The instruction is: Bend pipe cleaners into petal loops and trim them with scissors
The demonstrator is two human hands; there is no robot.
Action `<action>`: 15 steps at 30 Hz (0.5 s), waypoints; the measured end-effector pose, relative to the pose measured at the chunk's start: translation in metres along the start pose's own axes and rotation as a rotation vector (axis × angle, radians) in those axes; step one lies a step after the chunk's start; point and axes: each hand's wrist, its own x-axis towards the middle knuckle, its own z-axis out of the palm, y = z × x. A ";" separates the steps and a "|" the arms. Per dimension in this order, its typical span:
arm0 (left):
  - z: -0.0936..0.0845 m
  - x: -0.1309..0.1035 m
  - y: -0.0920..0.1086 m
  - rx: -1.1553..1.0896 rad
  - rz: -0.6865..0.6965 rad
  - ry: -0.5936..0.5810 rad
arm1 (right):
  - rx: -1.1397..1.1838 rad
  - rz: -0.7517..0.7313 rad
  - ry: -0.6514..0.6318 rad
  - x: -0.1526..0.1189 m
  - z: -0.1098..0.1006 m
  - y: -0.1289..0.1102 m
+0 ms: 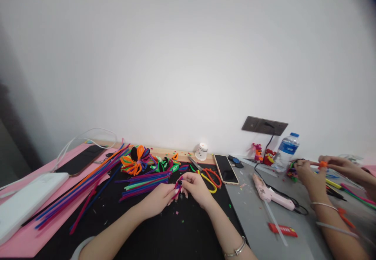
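Observation:
Both hands meet over the black mat [188, 236] near the middle of the view. My left hand [163, 198] pinches a small purple and magenta pipe cleaner piece [178, 184] from the left. On its right side, my right hand [196, 187] has its fingertips closed on the same piece, with something small and black at the fingers. Just left of the hands lies a bundle of cut purple, blue and green pipe cleaners [143, 186]. Behind it are an orange looped flower shape [138, 161] and green and black looped pieces [166, 165].
Orange and yellow scissors [210, 177], a paper cup [201, 151] and a phone [226, 169] lie beyond my right hand. A pink glue gun [272, 194] and bottle [288, 150] stand right, beside another person's hands [313, 179]. Long pipe cleaners [85, 183] and a white box [32, 203] are left.

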 end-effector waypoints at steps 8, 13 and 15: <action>0.000 0.000 0.003 0.054 -0.001 -0.028 | -0.034 -0.005 0.000 -0.001 -0.001 -0.001; 0.001 0.000 0.002 0.030 0.003 0.015 | -0.029 -0.010 0.041 0.000 -0.001 -0.002; 0.001 0.000 0.000 0.015 0.002 0.045 | -0.022 -0.014 0.058 0.000 0.000 -0.002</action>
